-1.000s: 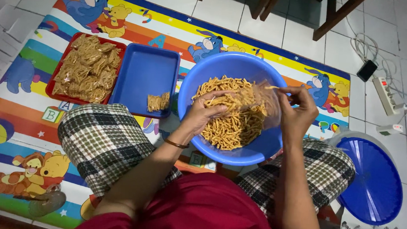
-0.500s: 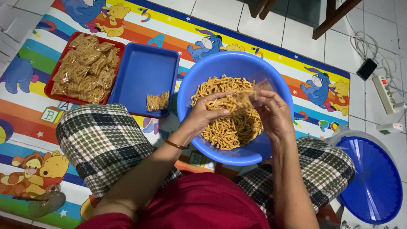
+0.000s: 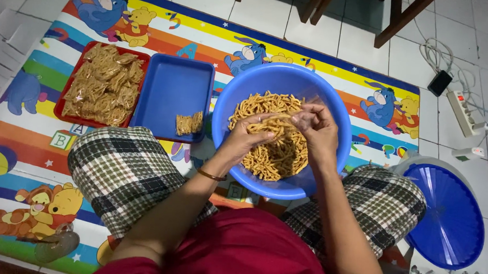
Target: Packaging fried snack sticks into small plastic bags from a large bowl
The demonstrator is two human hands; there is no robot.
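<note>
colourful cartoon mat (image 3: 167, 21) on white tiled floor (image 3: 361, 38) bears blue basin (image 3: 232, 99)

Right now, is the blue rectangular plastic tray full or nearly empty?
Nearly empty: blue rectangular plastic tray holds one small packet of snack sticks at its near corner.

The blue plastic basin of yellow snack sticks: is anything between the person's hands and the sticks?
Nothing visible. Both the left hand and right hand are already inside the blue plastic basin, fingers touching the yellow snack sticks directly.

chair legs (image 3: 399, 21): cut off by top edge | lid (image 3: 447, 214): rim partly hidden
</note>
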